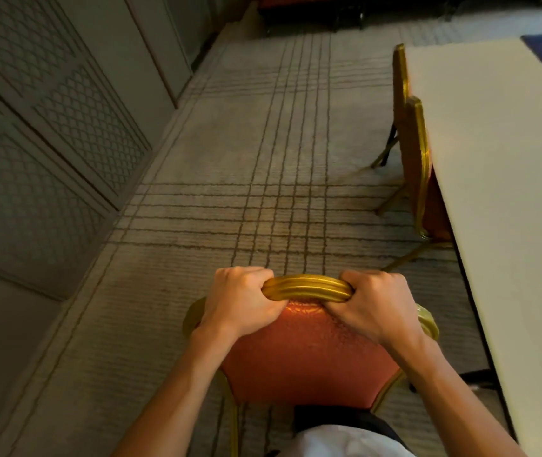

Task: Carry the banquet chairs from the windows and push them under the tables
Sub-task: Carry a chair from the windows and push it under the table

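Two hands: left hand (239, 301) and right hand (375, 306) are each curled tight round the gold top rail (307, 286) of the chair (309, 357), one at either end, thumbs pressed on the red padding.
Chair in hand: directly in front of the person, over the carpet (263, 159) and just left of the worktop (500, 159) edge, not under it; whether its legs touch the floor cannot be told.
Chairs already placed: the near chair (419, 166) and the far chair (399, 80) stand tucked along that same worktop edge, farther ahead.
Step in hand: likely bringing the chair to the free stretch of edge on this side of the near chair.
Doing it well: grip evenly at both ends so the back sits level. Turn the seat to face the worktop before setting down. Then push straight in, so the legs clear the near chair's splayed gold legs and the dark frame under the worktop.
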A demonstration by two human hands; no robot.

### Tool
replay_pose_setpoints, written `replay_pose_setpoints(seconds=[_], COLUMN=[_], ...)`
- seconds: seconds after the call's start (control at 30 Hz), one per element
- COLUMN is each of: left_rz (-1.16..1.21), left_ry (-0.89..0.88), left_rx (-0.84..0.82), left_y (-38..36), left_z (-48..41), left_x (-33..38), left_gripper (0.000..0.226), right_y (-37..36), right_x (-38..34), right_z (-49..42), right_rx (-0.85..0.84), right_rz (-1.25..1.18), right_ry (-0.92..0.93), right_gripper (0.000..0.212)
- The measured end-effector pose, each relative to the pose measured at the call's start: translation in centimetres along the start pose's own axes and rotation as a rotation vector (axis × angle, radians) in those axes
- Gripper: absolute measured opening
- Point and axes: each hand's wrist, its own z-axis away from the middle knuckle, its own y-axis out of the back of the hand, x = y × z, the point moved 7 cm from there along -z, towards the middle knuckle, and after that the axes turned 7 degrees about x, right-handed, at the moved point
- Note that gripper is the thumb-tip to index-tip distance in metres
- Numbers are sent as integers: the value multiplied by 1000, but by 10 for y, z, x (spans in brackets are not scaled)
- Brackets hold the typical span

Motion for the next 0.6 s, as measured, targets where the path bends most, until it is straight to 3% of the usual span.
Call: replay_pose_setpoints(seconds=[0.6], left_rz=[248], left_ry=[-454], left_rx=[-266], left_y=[-146], left_z=[-238], left_x=[-9], left_gripper=[46], right_y=[-19], right_x=[104], right_z=[-119], right_rx=[145], right_rz=[239], right_ry=[-487], right_gripper=[36])
